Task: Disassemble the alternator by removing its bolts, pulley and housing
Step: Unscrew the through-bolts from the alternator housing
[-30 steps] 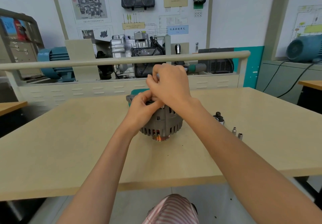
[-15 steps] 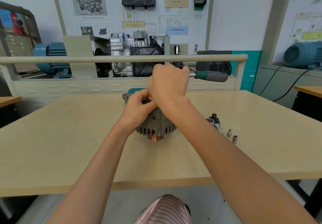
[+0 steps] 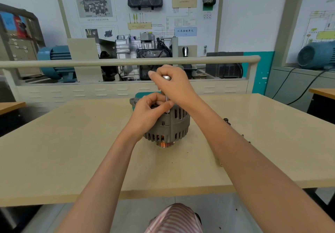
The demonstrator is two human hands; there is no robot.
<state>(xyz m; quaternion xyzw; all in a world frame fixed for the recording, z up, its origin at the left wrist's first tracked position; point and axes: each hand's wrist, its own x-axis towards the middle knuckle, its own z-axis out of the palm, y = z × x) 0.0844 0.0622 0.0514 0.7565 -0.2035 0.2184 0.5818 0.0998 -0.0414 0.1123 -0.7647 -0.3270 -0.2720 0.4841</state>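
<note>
A grey slotted alternator (image 3: 170,127) stands on the beige table (image 3: 72,151) with its copper-coloured pulley (image 3: 165,144) facing down. My right hand (image 3: 175,86) grips the metal head of a ratchet wrench (image 3: 166,77) above the housing. Its thin shaft (image 3: 167,104) runs straight down to the alternator's top edge. My left hand (image 3: 151,109) rests on top of the alternator and pinches the shaft near its lower end. The bolt under the tool is hidden by my fingers.
Small sockets and a dark tool part (image 3: 226,120) lie on the table right of the alternator, partly behind my right forearm. A teal object (image 3: 145,94) sits just behind the alternator. A rail (image 3: 126,62) and an engine training board (image 3: 143,55) stand beyond the table.
The green wrench handle that stuck out to the right half a second ago is no longer in sight. My right hand has turned over the tool; my left hand stays on the alternator.
</note>
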